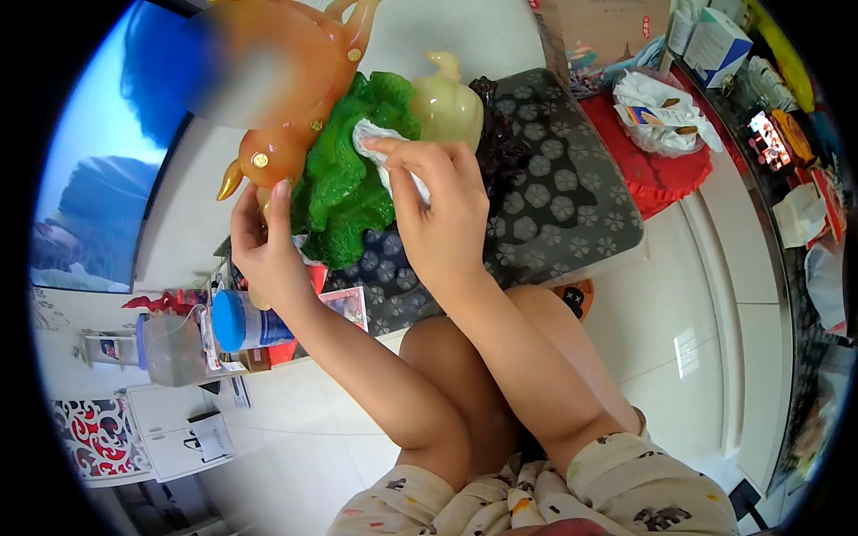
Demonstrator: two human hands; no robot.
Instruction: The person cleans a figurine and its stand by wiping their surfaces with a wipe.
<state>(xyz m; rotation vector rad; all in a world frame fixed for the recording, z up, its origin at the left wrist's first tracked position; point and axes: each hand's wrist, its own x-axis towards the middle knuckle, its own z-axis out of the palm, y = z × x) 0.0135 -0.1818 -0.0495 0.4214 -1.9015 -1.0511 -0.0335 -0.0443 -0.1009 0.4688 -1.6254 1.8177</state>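
A glossy ornament stands on a dark flower-patterned table cover. Its parts are a green leafy cabbage (344,219), an orange gourd (279,152) with gold coin-like dots, a pale yellow pumpkin-like fruit (447,109) and a dark purple clump (502,147). My right hand (442,201) is closed on a crumpled white cloth (371,136), pressing it against the upper cabbage leaves. At the gourd's lower end, my left hand (268,246) is closed with thumb and fingers around the ornament's edge; its exact contact is partly hidden.
Beside my left forearm stands a blue-lidded tub (237,320), with a clear plastic container (174,348) further left. A television (98,196) is at far left. To the right are a plastic bag (657,112) on a red cloth and a counter holding a lit phone (769,140).
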